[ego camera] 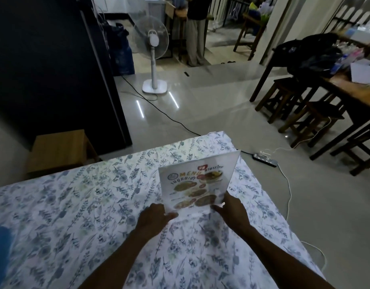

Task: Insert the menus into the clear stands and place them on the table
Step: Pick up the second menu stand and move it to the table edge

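Note:
A clear stand [232, 163] holding a colourful food menu [192, 184] stands upright, leaning back a little, on the table with the floral cloth [75, 205], near its far right corner. My left hand [153, 217] grips the stand's lower left corner, thumb against the front. At the lower right corner my right hand [232, 211] pinches the stand between thumb and fingers. Whether the stand's base rests fully on the cloth is hidden by my hands.
A white pedestal fan [153, 51] stands on the tiled floor beyond the table, its cable running to a power strip [265, 159]. A wooden stool [59, 151] sits at the left. Dark stools and a wooden table [350, 90] with bags fill the right. A person stands far back.

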A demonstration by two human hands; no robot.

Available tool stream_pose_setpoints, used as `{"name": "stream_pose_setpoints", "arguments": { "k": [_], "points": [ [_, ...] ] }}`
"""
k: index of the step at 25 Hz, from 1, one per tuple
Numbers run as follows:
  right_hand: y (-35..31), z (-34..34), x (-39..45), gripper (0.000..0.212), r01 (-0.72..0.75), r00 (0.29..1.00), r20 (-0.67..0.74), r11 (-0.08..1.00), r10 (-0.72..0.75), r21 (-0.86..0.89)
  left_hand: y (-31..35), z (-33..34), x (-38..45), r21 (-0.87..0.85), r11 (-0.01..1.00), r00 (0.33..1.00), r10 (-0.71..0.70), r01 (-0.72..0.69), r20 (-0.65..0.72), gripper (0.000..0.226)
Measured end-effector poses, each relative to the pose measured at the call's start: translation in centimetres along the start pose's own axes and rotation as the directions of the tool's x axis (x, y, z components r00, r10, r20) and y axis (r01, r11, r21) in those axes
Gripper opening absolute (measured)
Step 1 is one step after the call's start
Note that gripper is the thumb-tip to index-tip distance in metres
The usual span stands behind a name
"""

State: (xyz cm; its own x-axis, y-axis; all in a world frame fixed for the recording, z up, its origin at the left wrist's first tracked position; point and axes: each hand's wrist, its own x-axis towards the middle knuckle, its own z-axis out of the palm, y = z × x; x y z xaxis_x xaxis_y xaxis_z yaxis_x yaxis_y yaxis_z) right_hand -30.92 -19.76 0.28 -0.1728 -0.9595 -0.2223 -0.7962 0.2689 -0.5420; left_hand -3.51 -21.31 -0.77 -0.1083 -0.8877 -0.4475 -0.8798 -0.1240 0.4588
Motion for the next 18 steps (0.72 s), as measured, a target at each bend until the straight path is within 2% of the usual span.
{"name": "stream_pose_setpoints", "arguments": {
  "k": [6, 11, 15, 18],
  "points": [
    [2.7, -5.5, 12.3, 0.047, 0.103, 0.994, -0.027, 0.995, -0.104, -0.005, 7.9, -1.9, 8.9, -0.084, 0.995, 0.996, -0.054, 0.048, -0.068, 0.071],
    [4.3, -9.5, 23.2, 0.05, 0.185, 0.98, -0.062, 0.981, -0.188, -0.057, 14.2, -3.4, 16.9, -0.057, 0.995, 0.988, -0.085, 0.078, -0.131, 0.068],
    [4.6, -10.7, 30.1, 0.044, 0.226, 0.973, -0.047, 0.974, -0.228, -0.031, 16.8, -4.7, 22.4, -0.09, 0.991, 0.979, -0.114, 0.1, -0.166, 0.065],
    [4.6, -10.3, 33.7, 0.04, 0.229, 0.973, -0.023, 0.973, -0.229, 0.022, 17.8, -5.8, 25.5, -0.053, 0.986, 0.97, -0.164, 0.156, -0.182, 0.061]
  ]
}}
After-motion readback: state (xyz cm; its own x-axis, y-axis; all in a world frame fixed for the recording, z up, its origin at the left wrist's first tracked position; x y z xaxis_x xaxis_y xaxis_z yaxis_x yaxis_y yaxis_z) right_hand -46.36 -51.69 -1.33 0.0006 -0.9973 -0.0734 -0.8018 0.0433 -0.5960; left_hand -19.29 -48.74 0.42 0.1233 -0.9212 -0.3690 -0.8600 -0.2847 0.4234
